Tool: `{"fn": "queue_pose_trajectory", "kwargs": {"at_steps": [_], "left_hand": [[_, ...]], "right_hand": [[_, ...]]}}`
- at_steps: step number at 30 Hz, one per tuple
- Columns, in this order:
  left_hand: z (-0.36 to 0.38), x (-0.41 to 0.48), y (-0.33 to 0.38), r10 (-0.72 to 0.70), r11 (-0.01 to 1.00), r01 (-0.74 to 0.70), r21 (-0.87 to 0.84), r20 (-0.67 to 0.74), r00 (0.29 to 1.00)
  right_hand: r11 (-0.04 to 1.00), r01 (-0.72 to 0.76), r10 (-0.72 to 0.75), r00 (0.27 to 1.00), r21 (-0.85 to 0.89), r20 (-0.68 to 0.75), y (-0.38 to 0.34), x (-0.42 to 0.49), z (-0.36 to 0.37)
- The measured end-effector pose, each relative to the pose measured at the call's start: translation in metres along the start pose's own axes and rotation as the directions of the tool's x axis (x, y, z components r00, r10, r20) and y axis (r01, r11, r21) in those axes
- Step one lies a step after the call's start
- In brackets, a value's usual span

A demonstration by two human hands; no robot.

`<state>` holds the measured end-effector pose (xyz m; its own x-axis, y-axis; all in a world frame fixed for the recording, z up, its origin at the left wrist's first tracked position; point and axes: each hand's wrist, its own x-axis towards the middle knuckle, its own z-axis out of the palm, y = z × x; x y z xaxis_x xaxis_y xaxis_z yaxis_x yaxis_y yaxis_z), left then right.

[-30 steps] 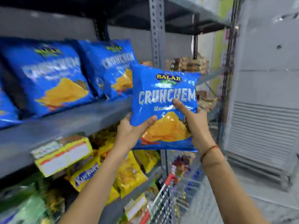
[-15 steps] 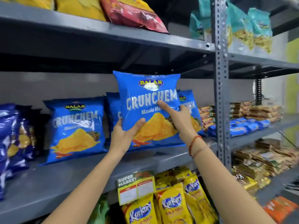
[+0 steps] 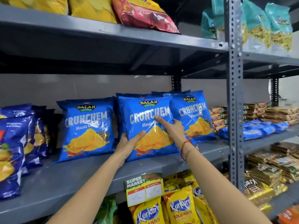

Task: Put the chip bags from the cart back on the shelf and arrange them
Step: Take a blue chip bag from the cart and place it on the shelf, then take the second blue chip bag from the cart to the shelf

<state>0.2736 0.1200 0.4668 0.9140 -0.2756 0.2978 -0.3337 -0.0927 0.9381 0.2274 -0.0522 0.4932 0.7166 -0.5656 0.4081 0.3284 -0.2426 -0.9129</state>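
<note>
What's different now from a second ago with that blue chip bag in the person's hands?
The held Crunchem bag went from mid-air beside the cart up and onto the grey shelf, standing between two matching bags. Unchanged: the left hand still grips its lower left edge, and the right hand still presses its front.

Left hand [image 3: 129,143] and right hand [image 3: 173,128] hold a blue chip bag [image 3: 148,125] upright on the grey shelf [image 3: 80,173].
</note>
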Motion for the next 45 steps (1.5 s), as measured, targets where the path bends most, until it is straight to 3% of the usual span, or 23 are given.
{"fn": "queue_pose_trajectory", "kwargs": {"at_steps": [3, 6, 9, 11, 16, 21, 25, 32, 38, 41, 43, 45], "left_hand": [[0.000, -0.010, 0.005, 0.072, 0.992, -0.054, 0.111, -0.169, 0.983], [0.005, -0.033, 0.010, 0.366, 0.924, -0.299, 0.237, -0.334, 0.868], [0.025, -0.069, 0.012, 0.606, 0.795, -0.551, 0.253, -0.285, 0.743], [0.048, -0.095, 0.005, 0.661, 0.749, -0.631, 0.204, -0.168, 0.731], [0.129, -0.149, -0.051, 0.551, 0.825, -0.561, 0.062, 0.127, 0.825], [0.219, -0.193, -0.132, 0.296, 0.937, -0.348, 0.034, 0.453, 0.841], [0.287, -0.231, -0.207, 0.059, 0.972, -0.197, 0.128, 0.679, 0.731], [0.374, -0.320, -0.322, -0.368, 0.889, -0.089, 0.450, 0.815, 0.449], [0.418, -0.385, -0.423, -0.666, 0.738, -0.028, 0.674, 0.735, 0.125], [0.425, -0.406, -0.437, -0.735, 0.672, -0.039, 0.739, 0.673, 0.082], [0.430, -0.416, -0.437, -0.774, 0.628, -0.055, 0.776, 0.631, 0.054], [0.434, -0.426, -0.450, -0.805, 0.592, 0.000, 0.806, 0.592, 0.036]], "right_hand": [[0.999, 0.046, -0.046, 0.998, -0.014, -0.050, 0.001, -0.010, -0.011], [0.991, 0.134, -0.131, 0.980, 0.015, -0.149, 0.000, -0.032, -0.037], [0.982, 0.189, -0.187, 0.967, -0.004, -0.175, 0.008, -0.063, -0.072], [0.978, 0.202, -0.208, 0.961, -0.051, -0.183, 0.021, -0.088, -0.098], [0.986, 0.080, -0.119, 0.954, -0.150, -0.275, 0.076, -0.162, -0.166], [0.952, -0.254, 0.157, 0.886, -0.174, -0.436, 0.171, -0.245, -0.238], [0.826, -0.540, 0.384, 0.749, -0.161, -0.540, 0.242, -0.323, -0.283], [0.467, -0.884, 0.646, 0.362, -0.027, -0.672, 0.345, -0.446, -0.346], [0.191, -0.965, 0.724, 0.017, 0.177, -0.690, 0.413, -0.515, -0.365], [0.078, -0.953, 0.738, -0.143, 0.293, -0.659, 0.443, -0.540, -0.371], [0.036, -0.941, 0.757, -0.193, 0.335, -0.624, 0.459, -0.553, -0.373], [0.060, -0.914, 0.786, -0.205, 0.402, -0.583, 0.474, -0.562, -0.375]]}}
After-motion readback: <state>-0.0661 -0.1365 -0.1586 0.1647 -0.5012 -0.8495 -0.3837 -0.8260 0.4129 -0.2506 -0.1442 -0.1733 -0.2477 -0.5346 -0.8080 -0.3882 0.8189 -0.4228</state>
